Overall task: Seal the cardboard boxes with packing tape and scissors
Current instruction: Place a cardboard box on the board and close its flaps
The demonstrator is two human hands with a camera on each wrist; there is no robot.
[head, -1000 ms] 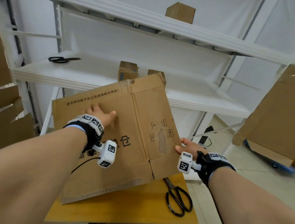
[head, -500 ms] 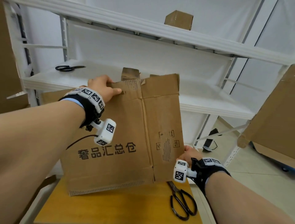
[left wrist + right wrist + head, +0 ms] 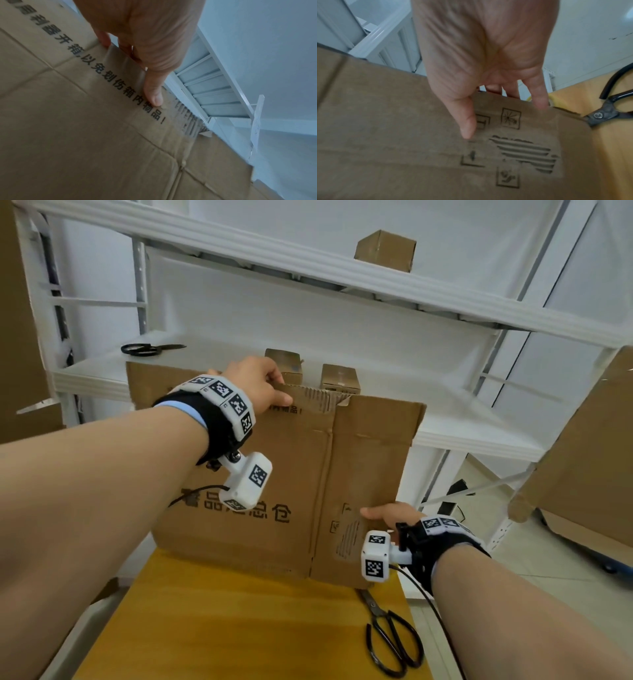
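**Flattened box held upright on the surface**

The box (image 3: 284,474) is stood on edge on the wooden surface (image 3: 222,628), in front of the shelf (image 3: 462,440). Its top edge is pinched by the left hand (image 3: 253,386), thumb in front and fingers (image 3: 104,37) curled behind. Its right edge is gripped low down by the right hand (image 3: 390,515), thumb on the printed face. Scissors (image 3: 390,642) lie on the surface just beside the box's lower right corner.

White metal shelving (image 3: 342,285) against white wall, pale tiled floor (image 3: 548,559)
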